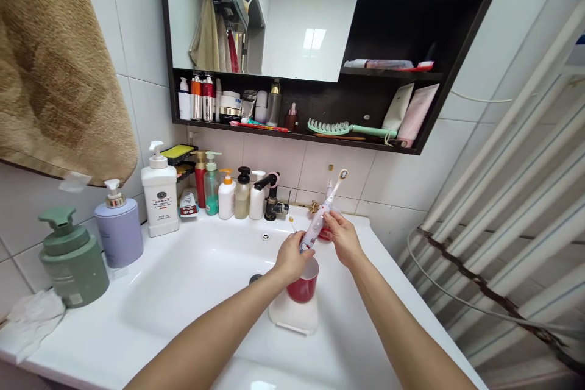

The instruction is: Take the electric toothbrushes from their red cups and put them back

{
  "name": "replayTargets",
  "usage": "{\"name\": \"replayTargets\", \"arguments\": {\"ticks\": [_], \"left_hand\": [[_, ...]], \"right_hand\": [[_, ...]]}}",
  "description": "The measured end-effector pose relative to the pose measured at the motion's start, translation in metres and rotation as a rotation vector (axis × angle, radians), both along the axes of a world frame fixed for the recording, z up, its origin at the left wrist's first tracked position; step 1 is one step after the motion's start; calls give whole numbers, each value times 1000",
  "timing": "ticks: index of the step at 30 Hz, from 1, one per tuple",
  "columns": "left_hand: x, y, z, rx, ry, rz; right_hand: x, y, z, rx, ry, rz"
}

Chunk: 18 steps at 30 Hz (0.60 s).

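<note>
An electric toothbrush (315, 228) with a pale printed handle is tilted above the sink, its white brush head up and to the right. Around the bottom of its handle my left hand (292, 256) is closed. The fingers of my right hand (342, 236) grip the same handle higher up, near the neck. Just below my left hand stands a red cup (302, 290), resting on a whitish flat piece (295, 319) in the basin. Behind my right hand a red object (325, 234) shows only in part. Another brush tip (291, 219) pokes up behind my left hand.
The white sink (192, 280) has a black faucet (271, 198) at its back. Several pump bottles line the left and rear rim, among them a green one (75, 262). Overhead hangs a dark mirror cabinet (320, 103) holding a mint hairbrush (351, 128). White pipes (498, 195) stand at right.
</note>
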<state>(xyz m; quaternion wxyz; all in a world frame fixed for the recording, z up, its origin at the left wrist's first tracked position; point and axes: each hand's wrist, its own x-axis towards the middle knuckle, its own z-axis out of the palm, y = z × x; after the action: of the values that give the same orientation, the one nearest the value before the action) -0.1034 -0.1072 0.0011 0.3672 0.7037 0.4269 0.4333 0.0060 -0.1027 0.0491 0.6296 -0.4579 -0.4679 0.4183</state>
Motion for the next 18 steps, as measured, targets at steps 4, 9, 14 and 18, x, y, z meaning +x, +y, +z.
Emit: {"name": "replayTargets", "arguments": {"ticks": [4,9,14,18], "left_hand": [[-2,-6,-21,51,180,74],[-5,-12,-40,99,352,19],[-7,-14,-44,137,428,-44],[-1,-21,-39,183,447,-95]], "right_hand": [[2,9,-23,-20,-58,-46],[-1,7,-55,-58,-98,-15],[0,6,-72,-86,-96,48],[10,-3,-68,-85,-81,73]]}}
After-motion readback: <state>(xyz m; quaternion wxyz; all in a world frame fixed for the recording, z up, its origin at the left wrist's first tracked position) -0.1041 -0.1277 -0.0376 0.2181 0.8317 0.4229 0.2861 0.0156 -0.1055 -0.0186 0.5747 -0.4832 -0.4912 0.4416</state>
